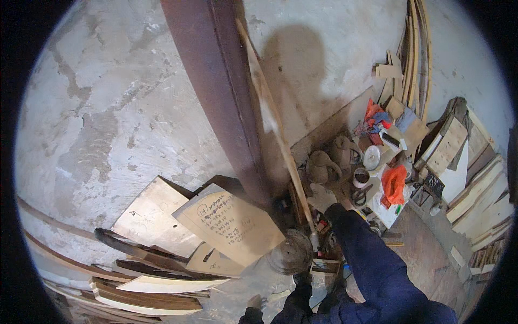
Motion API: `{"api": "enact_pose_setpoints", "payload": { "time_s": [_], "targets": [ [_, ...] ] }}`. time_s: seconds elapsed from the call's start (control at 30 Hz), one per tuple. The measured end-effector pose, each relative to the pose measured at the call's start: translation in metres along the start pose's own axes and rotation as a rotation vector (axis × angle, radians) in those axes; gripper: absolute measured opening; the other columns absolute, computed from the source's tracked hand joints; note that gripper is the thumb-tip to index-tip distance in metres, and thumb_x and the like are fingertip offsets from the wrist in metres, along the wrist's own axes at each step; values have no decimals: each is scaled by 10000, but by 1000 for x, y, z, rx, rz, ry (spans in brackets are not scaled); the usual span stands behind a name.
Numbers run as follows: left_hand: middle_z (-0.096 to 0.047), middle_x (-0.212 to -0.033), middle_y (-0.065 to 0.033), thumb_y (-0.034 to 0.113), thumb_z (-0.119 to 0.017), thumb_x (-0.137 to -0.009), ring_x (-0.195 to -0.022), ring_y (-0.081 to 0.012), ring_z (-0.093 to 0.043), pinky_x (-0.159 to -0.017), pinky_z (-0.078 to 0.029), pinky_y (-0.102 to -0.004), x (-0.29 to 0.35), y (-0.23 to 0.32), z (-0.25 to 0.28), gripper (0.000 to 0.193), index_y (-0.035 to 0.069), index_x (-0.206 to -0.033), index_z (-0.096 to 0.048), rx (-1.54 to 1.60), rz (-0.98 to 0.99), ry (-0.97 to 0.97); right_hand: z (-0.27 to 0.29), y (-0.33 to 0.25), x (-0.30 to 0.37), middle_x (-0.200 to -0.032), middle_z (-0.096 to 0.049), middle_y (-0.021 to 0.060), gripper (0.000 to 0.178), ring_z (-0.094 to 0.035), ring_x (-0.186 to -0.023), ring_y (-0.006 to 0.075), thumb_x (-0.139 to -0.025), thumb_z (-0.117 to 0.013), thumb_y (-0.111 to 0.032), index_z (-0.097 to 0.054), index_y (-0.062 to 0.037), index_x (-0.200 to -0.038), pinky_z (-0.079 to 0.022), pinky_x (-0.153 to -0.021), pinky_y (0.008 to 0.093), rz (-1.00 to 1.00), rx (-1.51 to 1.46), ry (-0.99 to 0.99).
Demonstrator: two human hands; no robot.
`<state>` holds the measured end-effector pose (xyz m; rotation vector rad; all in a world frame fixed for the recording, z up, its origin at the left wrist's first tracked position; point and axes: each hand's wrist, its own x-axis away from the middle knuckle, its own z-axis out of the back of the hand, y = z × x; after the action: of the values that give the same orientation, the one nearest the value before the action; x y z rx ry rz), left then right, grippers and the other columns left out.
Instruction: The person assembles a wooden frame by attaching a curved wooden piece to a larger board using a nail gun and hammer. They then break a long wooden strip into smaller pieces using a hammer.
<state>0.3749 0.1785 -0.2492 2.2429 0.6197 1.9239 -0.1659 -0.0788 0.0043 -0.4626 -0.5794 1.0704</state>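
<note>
My right arm, in a dark blue sleeve, stretches up from the lower right. My right hand [322, 197], which looks pale or gloved, is over the cluttered surface, just below a dusty brown jug-shaped thing [320, 167]; its fingers look spread, with nothing seen in them. Right of that hand lie dark-handled scissors [362, 195] and a round tub with dark contents [360, 177]. My left hand [254, 302] hangs low near the bottom edge, away from the other things; its fingers are too small to make out.
A long wooden strip [278, 129] leans beside a brown steel column [216, 81]. Boards with handwriting [229, 221] and curved wood pieces [156, 286] stand at left. A round dusty disc [290, 251] is near my feet. Orange bags [395, 183] and wood offcuts [475, 200] lie at right.
</note>
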Motion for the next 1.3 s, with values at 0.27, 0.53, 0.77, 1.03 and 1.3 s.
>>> {"api": "enact_pose_setpoints", "payload": {
  "time_s": [0.27,0.53,0.77,1.03,1.3],
  "targets": [
    [-652,-1061,-213,178,-587,-961,-960,-406,-663,-771,-572,-537,14,69,-97,370,-8,-1278,-540,-251,-192,-214,-93,193,183,-1014,-677,142,265,-651,-945,327,-848,-626,-249,-695,-78,-1038,-527,-819,417,-131,207,-230],
    [-656,-1114,-267,328,-581,-965,-1035,-366,-653,-948,-495,-510,379,135,-385,508,-49,-1305,-545,-334,-739,-1253,-148,324,562,-810,-734,95,222,-719,-743,232,-877,-577,-219,-734,-75,-815,-573,-661,373,-649,108,-328],
    [-609,-1079,-178,255,-542,-979,-881,-265,-638,-702,-566,-416,620,-66,-469,169,100,-1045,-557,-254,628,-2577,-294,302,812,-697,-713,82,236,-676,-580,180,-811,-686,-274,-727,-43,-785,-557,-556,333,-1308,-987,586],
    [-552,-675,-88,149,-567,-937,-545,-244,-539,-523,-444,-381,816,-346,-333,288,97,-654,-556,-643,1411,-2365,-393,139,1076,-737,-701,89,232,-677,-619,204,-893,-649,-263,-696,-37,-888,-562,-545,362,-1811,-1452,942],
    [-509,-632,-60,154,-453,-962,-472,-202,-466,-471,-367,-375,919,-536,-213,368,94,-606,-522,-543,2286,-2130,-496,26,1150,-825,-717,135,382,-704,-784,286,-941,-558,-396,-721,-72,-1061,-552,-672,455,-1899,-2075,1807]
  ]
}}
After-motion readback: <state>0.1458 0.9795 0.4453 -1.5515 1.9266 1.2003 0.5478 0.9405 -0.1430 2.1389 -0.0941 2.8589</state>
